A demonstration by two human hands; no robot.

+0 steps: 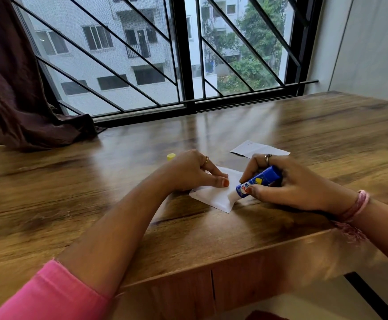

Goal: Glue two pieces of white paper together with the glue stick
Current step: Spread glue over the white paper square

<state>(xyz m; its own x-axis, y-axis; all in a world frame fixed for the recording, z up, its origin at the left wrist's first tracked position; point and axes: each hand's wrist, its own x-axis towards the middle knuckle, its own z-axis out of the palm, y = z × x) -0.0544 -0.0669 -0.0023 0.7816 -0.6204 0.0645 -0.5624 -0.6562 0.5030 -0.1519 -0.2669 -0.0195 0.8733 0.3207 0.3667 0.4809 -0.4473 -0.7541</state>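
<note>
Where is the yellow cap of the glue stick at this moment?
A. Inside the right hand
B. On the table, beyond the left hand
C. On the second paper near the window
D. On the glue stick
B: the yellow cap stands on the table just beyond the left hand, while the right hand holds the open glue stick on the paper.

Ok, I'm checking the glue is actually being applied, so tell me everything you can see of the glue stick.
The glue stick is a short blue plastic tube with a white, red and yellow label, its lettering blurred. Its cap is off; a yellow cap stands apart on the table. The right hand grips it, tilted, with its white glue end pressed onto the near sheet of white paper, close to that sheet's right edge. The left hand pins the same sheet down.
</note>
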